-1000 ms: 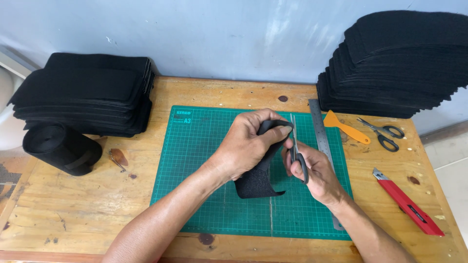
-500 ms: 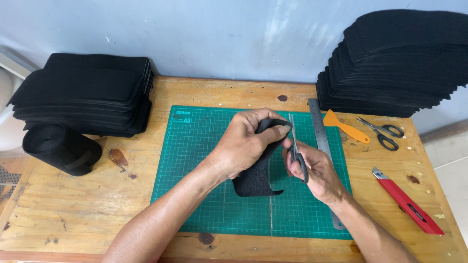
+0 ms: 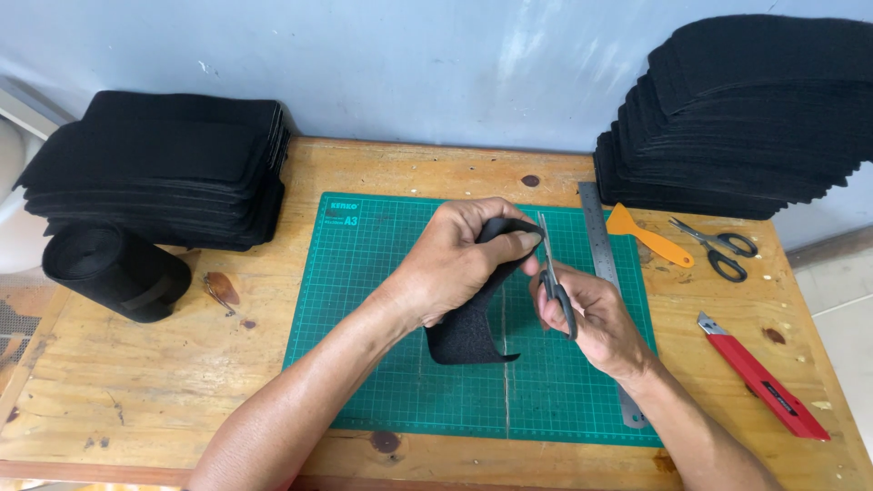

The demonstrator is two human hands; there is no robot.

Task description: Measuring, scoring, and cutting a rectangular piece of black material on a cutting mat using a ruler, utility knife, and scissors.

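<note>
Black felt piece [image 3: 473, 332] being held up over middle of green cutting mat [image 3: 382, 364], long axis running near-to-far, bending over at far end, near end hanging just above mat. Left hand [image 3: 455, 264] clenching around far part of piece, fingers wrapping over top edge. Right hand [image 3: 591, 318] gripping small scissors [image 3: 550, 273] just right of piece, blades pointing far and up, tips meeting piece's top right edge beside left fingertips. Hard to tell whether blades are parted or closed. Both hands touching or right at piece; left covering it, right closing in from right side.

Lying outward: steel ruler [image 3: 605, 291] running near-to-far along mat's right edge, partly passing under right hand. Orange scraper [image 3: 647, 233] and second scissors [image 3: 718, 247] sitting far right. Red utility knife [image 3: 762, 375] lying near right on bench [image 3: 136, 382]. Tall stack of black cut pieces [image 3: 746, 118] sitting far right, lower stack of black sheets [image 3: 155, 168] far left, black roll [image 3: 114, 268] just near of it.
</note>
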